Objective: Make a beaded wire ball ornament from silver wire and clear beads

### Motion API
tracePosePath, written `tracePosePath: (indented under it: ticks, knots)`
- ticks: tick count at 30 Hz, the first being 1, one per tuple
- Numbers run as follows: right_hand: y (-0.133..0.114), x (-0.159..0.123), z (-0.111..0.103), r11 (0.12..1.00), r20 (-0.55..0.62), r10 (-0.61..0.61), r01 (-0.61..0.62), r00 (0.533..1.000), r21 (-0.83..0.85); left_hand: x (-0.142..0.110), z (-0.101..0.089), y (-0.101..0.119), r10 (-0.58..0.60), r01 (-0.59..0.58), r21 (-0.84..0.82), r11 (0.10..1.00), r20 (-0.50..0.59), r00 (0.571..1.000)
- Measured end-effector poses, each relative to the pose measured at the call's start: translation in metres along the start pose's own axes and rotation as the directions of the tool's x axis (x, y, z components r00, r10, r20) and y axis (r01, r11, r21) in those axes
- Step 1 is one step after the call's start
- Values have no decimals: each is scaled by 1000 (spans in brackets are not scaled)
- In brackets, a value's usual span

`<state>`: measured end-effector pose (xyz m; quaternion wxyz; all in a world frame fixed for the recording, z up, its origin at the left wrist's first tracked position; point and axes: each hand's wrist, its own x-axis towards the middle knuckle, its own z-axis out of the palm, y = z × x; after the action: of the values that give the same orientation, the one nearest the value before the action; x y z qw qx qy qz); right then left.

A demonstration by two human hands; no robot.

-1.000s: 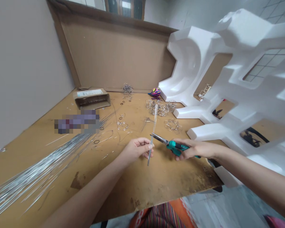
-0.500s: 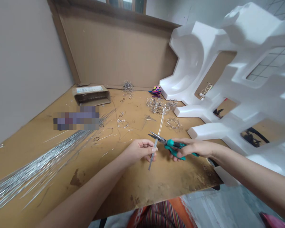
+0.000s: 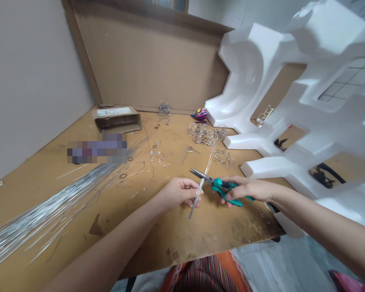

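Between the thumb and fingers of my left hand (image 3: 182,192) is a thin bundle of silvery wires (image 3: 209,162), slanting from near the table's front up toward the wire loops. My right hand (image 3: 240,190) is wrapped around the handles of teal-and-black long-nose pliers (image 3: 218,183). The jaws of the pliers point left and cross the wires just above my left fingertips. Whether the jaws press on the wires I cannot tell. Past the far end of the wires lies a pile of bent wire loops (image 3: 205,136), with another loop cluster (image 3: 223,157) beside it.
A long bundle of straight wires (image 3: 76,194) spreads over the left of the table (image 3: 158,235). Behind it are a small cardboard box (image 3: 118,121) and a blurred-out object (image 3: 97,149). White foam packing (image 3: 252,142) stands along the right. A colourful striped object (image 3: 200,113) sits at the back.
The wires' upper end has swung slightly right. The lower handle of the pliers has moved a little away from the upper one. My left hand has barely moved.
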<state>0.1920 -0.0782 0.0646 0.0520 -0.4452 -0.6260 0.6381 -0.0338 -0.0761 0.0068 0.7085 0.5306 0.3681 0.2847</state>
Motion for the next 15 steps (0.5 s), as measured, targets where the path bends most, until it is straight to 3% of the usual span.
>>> tracePosePath:
  ticks: [15]
  knots:
    - [-4, 1, 3, 998, -20, 15, -16, 1000, -56, -1, 1, 2, -19, 19, 0, 1000, 0, 1000]
